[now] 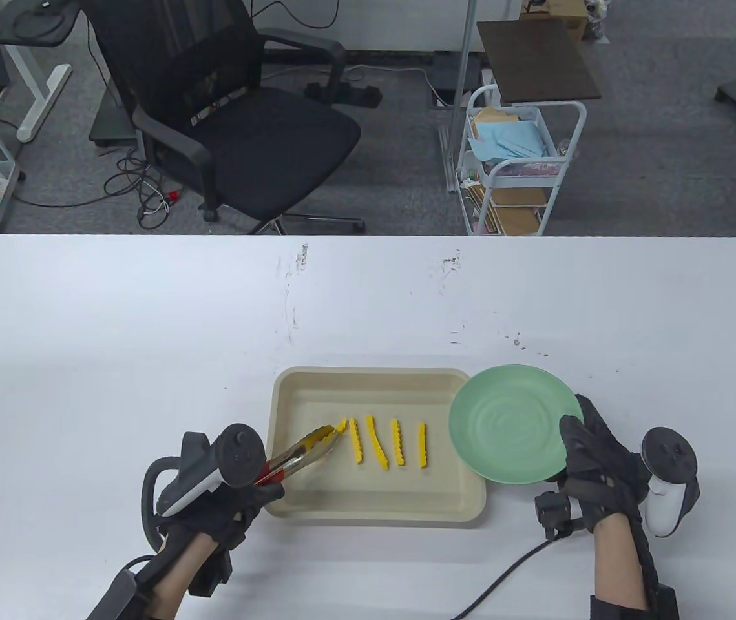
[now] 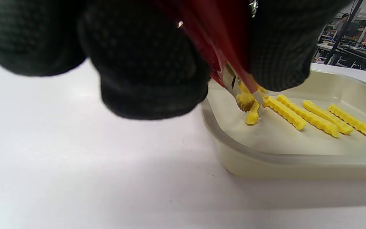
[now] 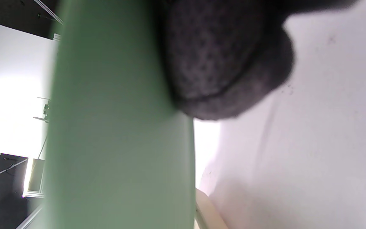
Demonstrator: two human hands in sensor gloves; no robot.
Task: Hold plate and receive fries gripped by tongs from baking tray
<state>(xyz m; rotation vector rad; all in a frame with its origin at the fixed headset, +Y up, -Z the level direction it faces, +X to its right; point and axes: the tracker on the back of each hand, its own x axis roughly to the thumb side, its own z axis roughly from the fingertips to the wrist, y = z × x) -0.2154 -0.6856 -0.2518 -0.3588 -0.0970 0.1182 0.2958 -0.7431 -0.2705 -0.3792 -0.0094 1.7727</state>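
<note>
My left hand (image 1: 212,497) grips the red-handled tongs (image 1: 300,455), whose tips pinch the leftmost fry (image 1: 342,426) in the beige baking tray (image 1: 290,400); four more fries (image 1: 390,442) lie in a row beside it. My right hand (image 1: 594,458) holds the green plate (image 1: 510,423) by its rim, overlapping the tray's right edge.

The place looked like an office or lab workspace. A black mesh swivel office chair (image 1: 225,116) stood on grey carpet behind the long white table (image 1: 148,336). Loose cables (image 1: 141,187) trailed across the floor, a white wheeled cart stuffed with paper and cardboard (image 1: 515,168) stood nearby, and a white desk leg (image 1: 38,97) showed at left.
</note>
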